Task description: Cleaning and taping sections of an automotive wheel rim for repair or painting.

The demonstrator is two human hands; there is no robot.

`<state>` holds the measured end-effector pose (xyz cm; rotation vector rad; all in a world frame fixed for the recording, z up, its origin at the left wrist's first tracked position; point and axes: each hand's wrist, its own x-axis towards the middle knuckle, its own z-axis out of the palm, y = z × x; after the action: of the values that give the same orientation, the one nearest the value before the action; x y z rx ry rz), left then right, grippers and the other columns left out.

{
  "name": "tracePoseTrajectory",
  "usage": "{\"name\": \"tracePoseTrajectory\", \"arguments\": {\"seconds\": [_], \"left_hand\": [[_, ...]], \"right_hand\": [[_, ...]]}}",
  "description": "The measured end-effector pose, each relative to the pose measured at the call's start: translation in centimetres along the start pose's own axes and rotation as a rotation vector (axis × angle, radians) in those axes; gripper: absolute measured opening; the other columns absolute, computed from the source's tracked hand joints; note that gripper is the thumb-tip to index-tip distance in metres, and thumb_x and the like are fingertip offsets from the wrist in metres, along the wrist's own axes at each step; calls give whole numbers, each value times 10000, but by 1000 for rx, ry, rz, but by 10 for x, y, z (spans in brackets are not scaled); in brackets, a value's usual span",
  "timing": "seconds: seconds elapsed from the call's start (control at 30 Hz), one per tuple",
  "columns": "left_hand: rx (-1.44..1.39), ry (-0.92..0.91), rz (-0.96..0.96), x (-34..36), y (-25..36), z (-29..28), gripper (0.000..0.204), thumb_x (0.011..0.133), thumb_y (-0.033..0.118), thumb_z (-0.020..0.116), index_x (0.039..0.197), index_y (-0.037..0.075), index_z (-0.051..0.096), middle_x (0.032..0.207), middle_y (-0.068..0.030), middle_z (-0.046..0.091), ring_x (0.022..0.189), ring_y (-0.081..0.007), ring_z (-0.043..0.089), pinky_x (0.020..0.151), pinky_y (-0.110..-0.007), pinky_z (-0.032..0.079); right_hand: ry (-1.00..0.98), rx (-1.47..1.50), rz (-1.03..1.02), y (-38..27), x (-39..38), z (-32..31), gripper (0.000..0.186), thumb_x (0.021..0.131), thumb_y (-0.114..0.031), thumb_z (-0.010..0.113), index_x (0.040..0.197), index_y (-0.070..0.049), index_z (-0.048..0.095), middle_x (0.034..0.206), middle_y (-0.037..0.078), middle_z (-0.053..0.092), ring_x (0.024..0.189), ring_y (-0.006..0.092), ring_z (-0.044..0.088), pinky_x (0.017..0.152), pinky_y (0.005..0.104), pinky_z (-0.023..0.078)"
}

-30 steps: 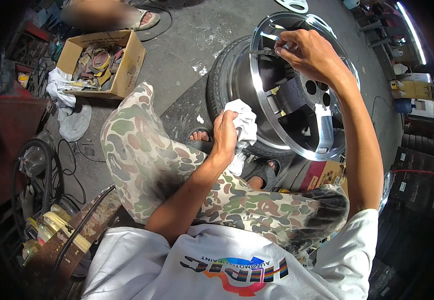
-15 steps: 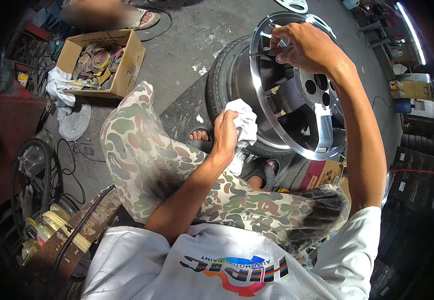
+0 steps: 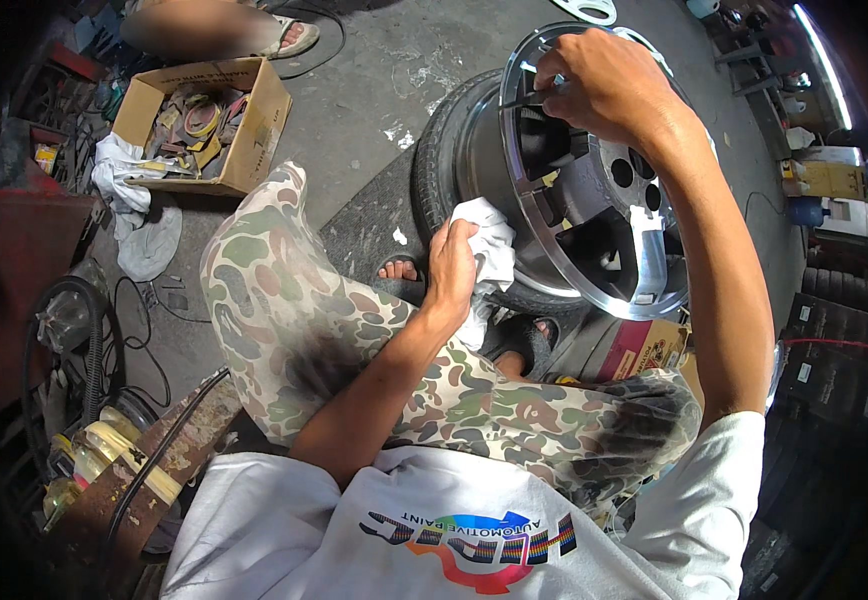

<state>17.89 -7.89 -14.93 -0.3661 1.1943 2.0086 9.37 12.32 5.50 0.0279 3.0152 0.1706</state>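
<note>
A polished metal wheel rim (image 3: 557, 245) with dark spoke openings leans tilted against a black tire (image 3: 432, 170) lying on the floor. My right hand (image 3: 609, 90) is over the rim's upper edge, its fingers pinched around a thin dark strip (image 3: 526, 101) whose exact kind I cannot make out. The strip is at the rim's lip and may be touching it. On the near left side of the rim, my left hand (image 3: 451, 265) is closed around a crumpled white cloth (image 3: 494, 245), which hangs down between my knees.
An open cardboard box (image 3: 266, 130) of sanding scraps and tape stands at the far left, a white rag (image 3: 122, 180) draped over its corner. Another person's sandaled foot (image 3: 299, 38) is beyond it. A red and tan carton (image 3: 639, 350) lies under the wheel. A black hose (image 3: 92, 340) runs at left.
My right hand has shifted slightly up and left along the rim's edge with the dark strip. My left hand and the cloth have stayed in place.
</note>
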Motion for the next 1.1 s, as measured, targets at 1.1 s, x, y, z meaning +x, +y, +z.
{"name": "tracePoseTrajectory", "arguments": {"seconds": [1.1], "left_hand": [[-13, -1, 30, 4, -8, 0, 235, 946, 175, 494, 1031, 40, 666, 878, -23, 673, 724, -95, 628, 641, -229, 484]], "right_hand": [[-47, 135, -24, -5, -49, 5, 269, 765, -129, 835, 1023, -73, 784, 992, 141, 749, 942, 356, 714, 878, 443, 554]]}}
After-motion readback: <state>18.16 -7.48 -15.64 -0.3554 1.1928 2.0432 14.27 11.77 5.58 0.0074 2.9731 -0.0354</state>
